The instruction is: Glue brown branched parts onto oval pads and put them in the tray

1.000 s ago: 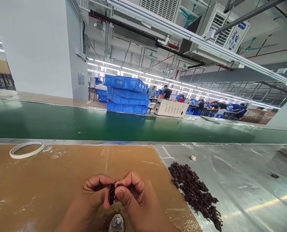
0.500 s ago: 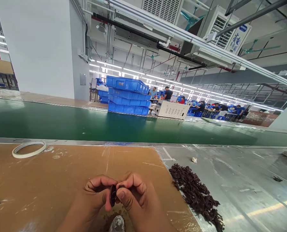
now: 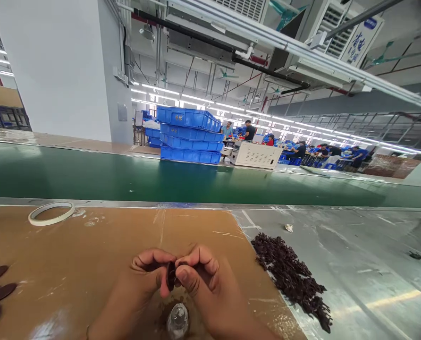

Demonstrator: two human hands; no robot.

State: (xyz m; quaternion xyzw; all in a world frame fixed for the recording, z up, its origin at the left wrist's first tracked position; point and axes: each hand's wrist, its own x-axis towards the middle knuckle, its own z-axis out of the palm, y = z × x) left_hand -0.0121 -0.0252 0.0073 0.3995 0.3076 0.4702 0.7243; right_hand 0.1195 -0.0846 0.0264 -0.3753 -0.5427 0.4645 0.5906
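Above the brown board (image 3: 100,259), my left hand (image 3: 150,271) pinches a dark, rounded piece (image 3: 170,276) between thumb and fingers. My right hand (image 3: 198,274) touches it from the right, its thumb and forefinger closed on a small dark bit that is mostly hidden. Just below the hands stands a small clear glass-like object (image 3: 178,321) on a wet-looking patch. To the right lies a long heap of small dark brown pieces (image 3: 290,276). Several flat dark ovals (image 3: 0,293) rest at the lower left edge.
A roll of pale tape (image 3: 51,221) lies at the board's back left. Beyond runs a green belt (image 3: 125,177), with stacked blue crates (image 3: 191,137) and a beige metal box (image 3: 256,155) behind it. People work in the far background. A white scrap (image 3: 289,227) lies behind the dark heap.
The view has shifted slightly, so more dark ovals and a pale corner show at the left. Both hands keep nearly the same pinch on the dark piece.
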